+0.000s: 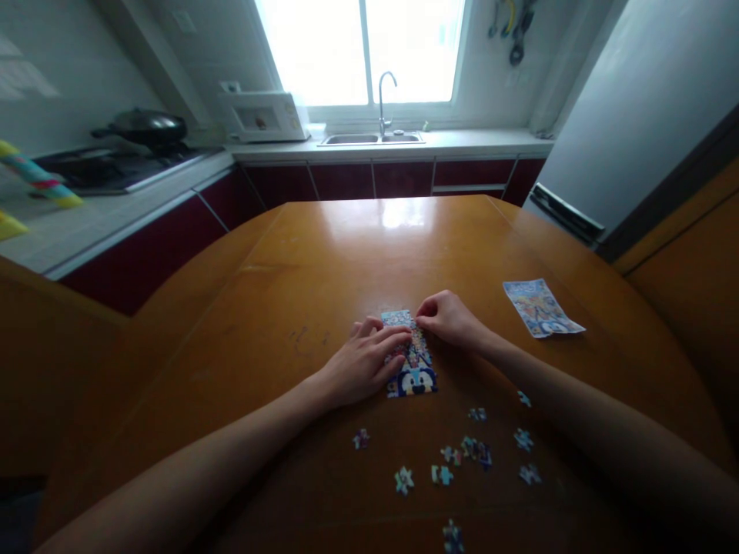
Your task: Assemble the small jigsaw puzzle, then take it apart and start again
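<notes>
Midway between the left and right edges of the table point(323, 269) lies one partly joined puzzle point(419, 381), a blue cartoon face at its near end. Two hands touch it: the left hand point(366, 358) rests on its left side, fingers slightly apart; the right hand point(447, 317) has thumb and fingertips together at its right edge, though I cannot tell whether they clamp a piece. Toward the table's near edge lie about ten loose pieces point(404, 481), some bunched too closely to count. One printed sheet point(536, 306) lies toward the right edge. Past the far edge stands one faucet point(381, 100).
</notes>
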The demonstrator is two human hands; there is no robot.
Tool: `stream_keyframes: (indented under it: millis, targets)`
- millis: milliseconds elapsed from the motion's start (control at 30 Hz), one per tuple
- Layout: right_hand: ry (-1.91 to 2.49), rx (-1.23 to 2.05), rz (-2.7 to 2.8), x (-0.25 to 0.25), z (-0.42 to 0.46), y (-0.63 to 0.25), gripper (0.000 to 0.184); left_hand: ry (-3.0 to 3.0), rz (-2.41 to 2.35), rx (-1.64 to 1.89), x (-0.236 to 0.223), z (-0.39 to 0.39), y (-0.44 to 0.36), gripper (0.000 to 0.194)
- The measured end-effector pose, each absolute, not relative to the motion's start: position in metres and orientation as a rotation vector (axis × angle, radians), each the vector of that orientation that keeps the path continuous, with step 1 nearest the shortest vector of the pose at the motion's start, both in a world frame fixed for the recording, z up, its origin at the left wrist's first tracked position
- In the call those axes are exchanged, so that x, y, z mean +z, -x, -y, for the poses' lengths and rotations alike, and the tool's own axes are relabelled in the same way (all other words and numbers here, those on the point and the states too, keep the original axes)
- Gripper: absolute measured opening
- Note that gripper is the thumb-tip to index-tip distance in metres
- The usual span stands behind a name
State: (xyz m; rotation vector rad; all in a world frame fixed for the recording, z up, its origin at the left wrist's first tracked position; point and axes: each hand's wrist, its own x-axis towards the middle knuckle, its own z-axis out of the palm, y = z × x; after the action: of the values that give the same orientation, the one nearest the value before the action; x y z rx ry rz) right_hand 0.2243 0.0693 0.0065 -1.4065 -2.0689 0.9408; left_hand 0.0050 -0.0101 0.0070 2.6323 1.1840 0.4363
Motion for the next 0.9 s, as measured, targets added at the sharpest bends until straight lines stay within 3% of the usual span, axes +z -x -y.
stream_keyframes:
  millis: [900]
  targets:
    - [1.503,0.814,2.128,0.0049,-0.0684,-0.2217,0.008,-2.619,-1.164,0.462,0.0073,0.0103,-0.0062,0.037]
